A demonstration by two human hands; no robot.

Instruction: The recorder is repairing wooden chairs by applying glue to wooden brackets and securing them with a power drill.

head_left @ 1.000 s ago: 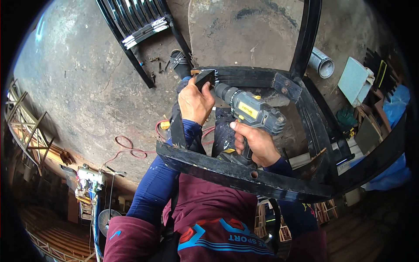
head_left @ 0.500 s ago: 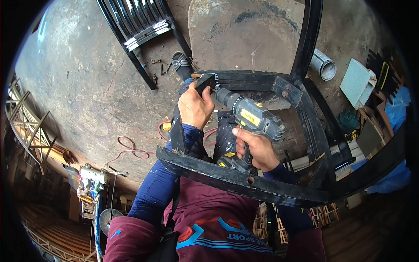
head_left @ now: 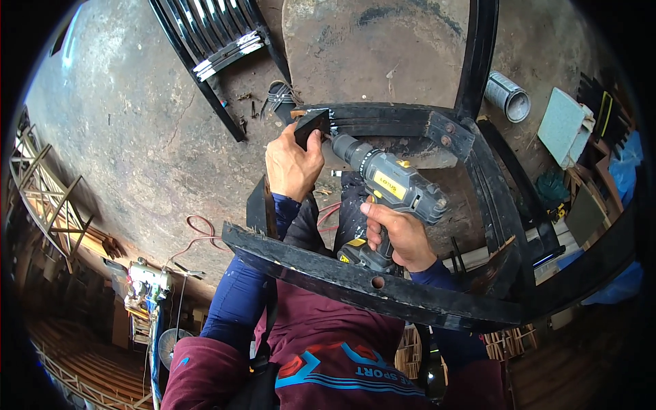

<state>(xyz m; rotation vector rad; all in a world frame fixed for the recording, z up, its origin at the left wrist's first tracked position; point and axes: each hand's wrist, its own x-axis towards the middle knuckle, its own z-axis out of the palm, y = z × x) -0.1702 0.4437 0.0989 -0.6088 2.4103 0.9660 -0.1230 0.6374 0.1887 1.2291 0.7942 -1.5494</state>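
My right hand (head_left: 403, 236) is wrapped round the handle of a grey cordless drill (head_left: 393, 179) with a yellow label. The drill's chuck points up and left at a black wooden corner block (head_left: 313, 128). My left hand (head_left: 294, 164) is closed on that block, thumb on its near side, pressing it by the end of the far rail (head_left: 389, 121) of a black wooden chair frame. Whether the bit is inside the wood is hard to tell. The frame's near rail (head_left: 369, 279), with a round hole in it, crosses in front of my body over both forearms.
Another black slatted chair part (head_left: 236, 51) lies on the concrete floor at far left, small loose bits beside it. A metal can (head_left: 508, 98) and a pale block-shaped piece (head_left: 565, 128) are at the right. A red hose (head_left: 201, 229) curls on the floor.
The chair frame's open left end has shifted a little to the left, and my left hand with the corner block moved along with it. The drill stays pointed at the block.
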